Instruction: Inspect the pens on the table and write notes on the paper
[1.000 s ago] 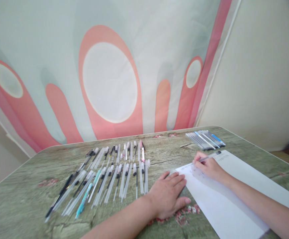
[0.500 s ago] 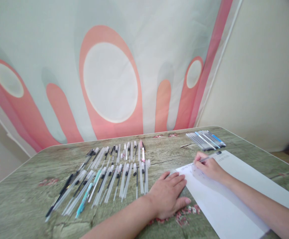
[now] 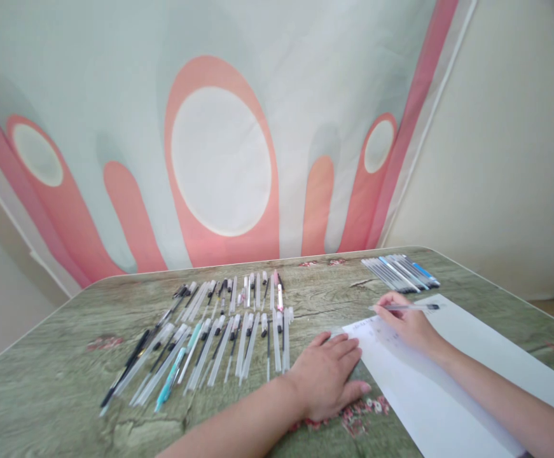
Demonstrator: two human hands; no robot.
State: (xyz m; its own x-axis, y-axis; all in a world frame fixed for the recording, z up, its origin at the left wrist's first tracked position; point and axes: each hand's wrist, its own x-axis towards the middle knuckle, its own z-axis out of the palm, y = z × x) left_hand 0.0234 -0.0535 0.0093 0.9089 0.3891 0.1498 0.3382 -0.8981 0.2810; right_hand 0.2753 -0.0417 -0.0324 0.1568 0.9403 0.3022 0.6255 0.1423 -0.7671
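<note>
Between the fingertips of my right hand [image 3: 408, 327] is a clear pen [image 3: 415, 307] with a dark end, held almost level above the far edge of a white sheet of paper [image 3: 453, 388]. Small handwriting shows on the paper near its far left corner, partly covered by that hand. My left hand [image 3: 327, 375] lies flat on the table at the paper's left edge, fingers spread, holding nothing.
Two rows of pens, caps and refills [image 3: 219, 343] lie to the left, among them a turquoise pen [image 3: 170, 376]. A bundle of pens [image 3: 398, 273] rests at the far right of the wood-patterned table [image 3: 48, 356]. Behind it hangs a patterned cloth [image 3: 219, 159].
My right hand has lifted from the writing, and the pen has turned from slanted to nearly level. My left hand stays flat. The whole view has shifted slightly.
</note>
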